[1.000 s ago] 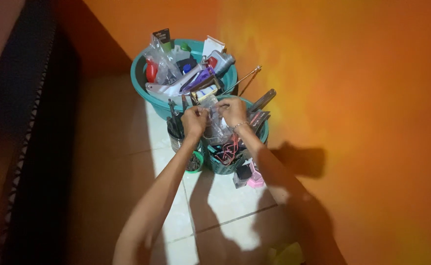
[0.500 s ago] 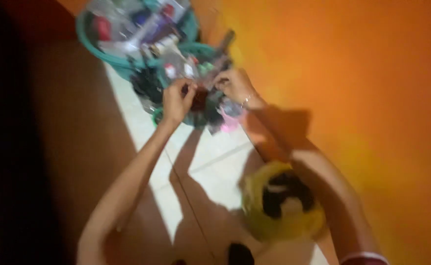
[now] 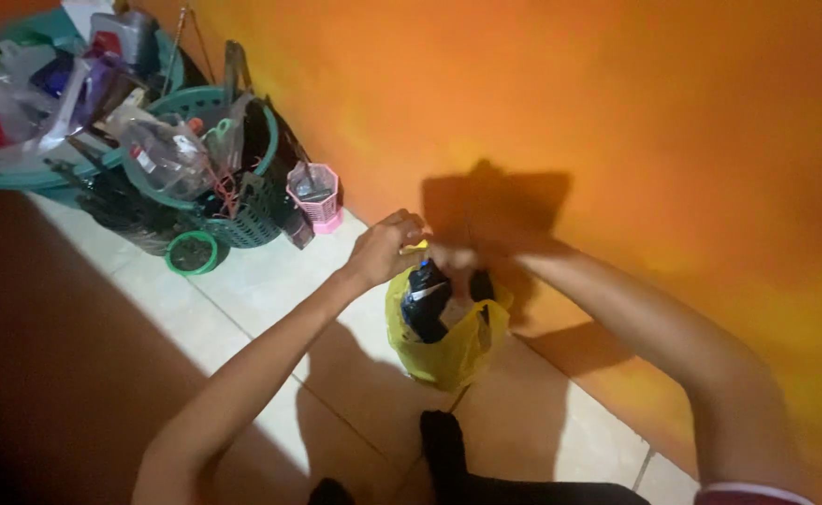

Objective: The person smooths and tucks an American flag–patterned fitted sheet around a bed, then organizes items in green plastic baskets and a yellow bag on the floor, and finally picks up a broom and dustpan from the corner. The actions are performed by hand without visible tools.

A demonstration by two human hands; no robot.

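Yellow plastic bag (image 3: 443,351) is hanging from both pinching hands, left (image 3: 385,251) and right (image 3: 458,257); its thin rim could be slipping or tearing, dropping the dark bottle (image 3: 424,301).

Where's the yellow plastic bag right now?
Head view: the yellow plastic bag sits on the tiled floor at the foot of the orange wall, right of the green baskets, with the left hand and right hand at its mouth.

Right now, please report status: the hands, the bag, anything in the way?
Left hand and right hand grip the top of the yellow bag. Dark items inside. Bag on the tile floor by the orange wall. Nothing blocking.
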